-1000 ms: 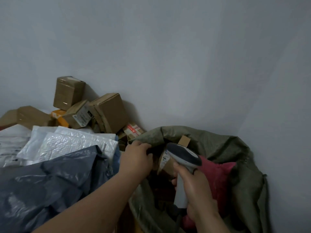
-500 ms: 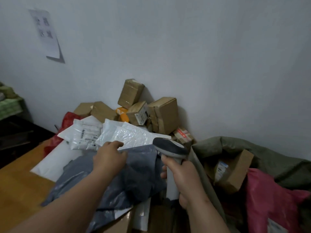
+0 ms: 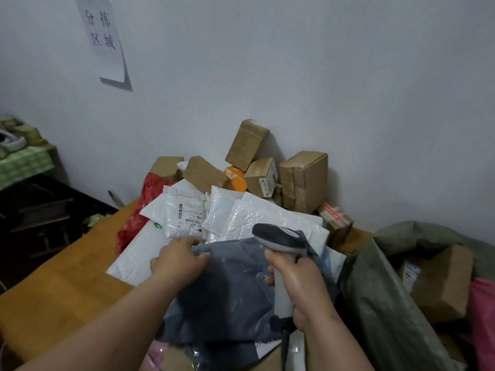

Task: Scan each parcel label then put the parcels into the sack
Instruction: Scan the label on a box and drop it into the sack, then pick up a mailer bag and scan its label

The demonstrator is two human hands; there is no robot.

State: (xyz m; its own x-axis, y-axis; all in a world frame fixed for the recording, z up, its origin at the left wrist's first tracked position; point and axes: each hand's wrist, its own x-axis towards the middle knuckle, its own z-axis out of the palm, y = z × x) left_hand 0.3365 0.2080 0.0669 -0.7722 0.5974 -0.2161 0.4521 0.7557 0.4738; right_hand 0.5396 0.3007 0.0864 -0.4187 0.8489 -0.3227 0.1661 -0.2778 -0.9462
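Observation:
A grey poly parcel [image 3: 230, 287] lies on top of the pile in front of me. My left hand [image 3: 178, 259] grips its upper left edge, thumb on the grey film. My right hand [image 3: 300, 286] is closed round the handle of a grey-and-white barcode scanner [image 3: 281, 239], whose head hangs over the parcel's top edge. Behind lie white bubble mailers [image 3: 257, 212], and one white parcel [image 3: 187, 212] shows its barcode label. The olive-green sack [image 3: 375, 295] gapes open at the right, with a cardboard box [image 3: 442, 287] and a pink parcel [image 3: 482, 306] inside.
Several brown cardboard boxes [image 3: 304, 180] are stacked against the white wall, beside a red bag [image 3: 150, 196]. The pile rests on a wooden table [image 3: 53, 301]. A paper sign [image 3: 103, 38] hangs on the wall. Dark furniture with a green checked cloth [image 3: 24, 164] stands at the left.
My view has swung left from the sack to the pile. My left hand left the sack's rim and took the grey parcel's edge. The scanner came across with my right hand.

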